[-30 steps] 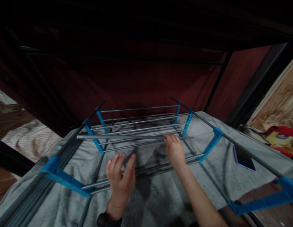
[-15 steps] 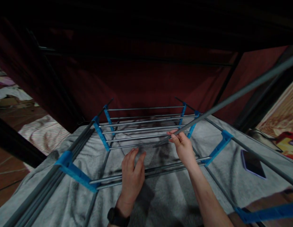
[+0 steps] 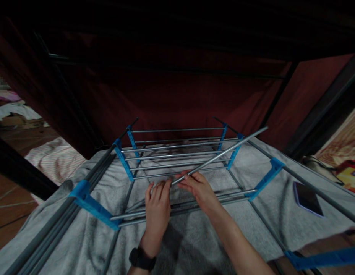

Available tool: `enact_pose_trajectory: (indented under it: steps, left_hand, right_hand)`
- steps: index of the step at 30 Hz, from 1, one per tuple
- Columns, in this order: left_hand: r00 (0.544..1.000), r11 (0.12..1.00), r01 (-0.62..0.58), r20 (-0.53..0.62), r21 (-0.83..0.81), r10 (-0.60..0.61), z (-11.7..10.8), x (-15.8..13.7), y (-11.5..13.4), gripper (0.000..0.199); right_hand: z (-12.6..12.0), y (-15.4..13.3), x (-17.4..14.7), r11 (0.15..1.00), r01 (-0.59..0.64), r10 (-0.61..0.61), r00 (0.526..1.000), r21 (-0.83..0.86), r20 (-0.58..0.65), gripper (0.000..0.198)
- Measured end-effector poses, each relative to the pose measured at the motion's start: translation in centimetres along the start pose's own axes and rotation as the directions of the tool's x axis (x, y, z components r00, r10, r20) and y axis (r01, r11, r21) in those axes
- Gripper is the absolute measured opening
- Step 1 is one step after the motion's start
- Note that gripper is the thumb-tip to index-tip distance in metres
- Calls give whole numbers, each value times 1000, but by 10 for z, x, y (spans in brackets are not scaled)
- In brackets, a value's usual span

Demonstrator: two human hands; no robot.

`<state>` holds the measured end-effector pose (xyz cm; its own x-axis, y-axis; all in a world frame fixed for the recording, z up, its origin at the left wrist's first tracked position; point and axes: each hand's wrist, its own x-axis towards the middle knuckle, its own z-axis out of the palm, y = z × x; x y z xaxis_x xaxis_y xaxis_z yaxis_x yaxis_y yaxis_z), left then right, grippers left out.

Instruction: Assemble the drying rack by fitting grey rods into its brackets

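A loose grey metal tube [image 3: 223,153] slants over the rack frame, its far end raised to the right. My right hand [image 3: 200,191] pinches it between thumb and fingers near the middle. My left hand [image 3: 158,206], with a dark watch on the wrist, has its fingers curled over the tube's lower part. The lower end shows beyond that hand at the left. Around both hands lies the partly built rack, with blue plastic brackets [image 3: 94,208] joined by grey tubes. Two crossbars [image 3: 234,196] pass beneath my forearms.
A grey blanket [image 3: 88,244] lies under the rack. Several tubes [image 3: 55,225] lie along the left side. A phone [image 3: 308,199] rests at the right. Dark red wooden panels [image 3: 177,95] stand behind, and a striped cloth [image 3: 55,156] lies at the far left.
The tube has shifted down and left, so its far end now shows. My right hand has moved left and nearer, and my left hand has closed on the tube.
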<state>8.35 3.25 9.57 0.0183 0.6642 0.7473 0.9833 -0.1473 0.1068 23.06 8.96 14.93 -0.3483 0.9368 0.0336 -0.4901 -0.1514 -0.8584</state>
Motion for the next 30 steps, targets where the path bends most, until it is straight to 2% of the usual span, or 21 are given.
enact_pose_trajectory:
  steps: [6, 11, 16, 21, 25, 30]
  left_hand:
    - [996, 994, 74, 34, 77, -76, -8, 2, -14, 44]
    - [992, 984, 123, 12, 125, -126, -9, 2, -25, 38]
    - [995, 985, 99, 17, 144, -103, -6, 0, -30, 38]
    - [995, 984, 71, 63, 163, -82, -4, -1, -34, 34]
    - [995, 985, 62, 68, 161, -74, -4, 0, -36, 28]
    - [997, 983, 50, 52, 174, -60, -2, 0, -39, 25]
  right_hand:
    - [-6, 16, 7, 994, -98, 98, 995, 48, -16, 37]
    - [-24, 9, 17, 986, -83, 95, 992, 144, -84, 30]
    - [-49, -1, 25, 979, -63, 92, 985, 195, -144, 21]
    - [-77, -6, 32, 978, -21, 76, 963, 205, -260, 10]
    - [-98, -9, 35, 975, -15, 92, 933, 220, -347, 10]
    - [-118, -13, 36, 969, 3, 99, 911, 247, -400, 13]
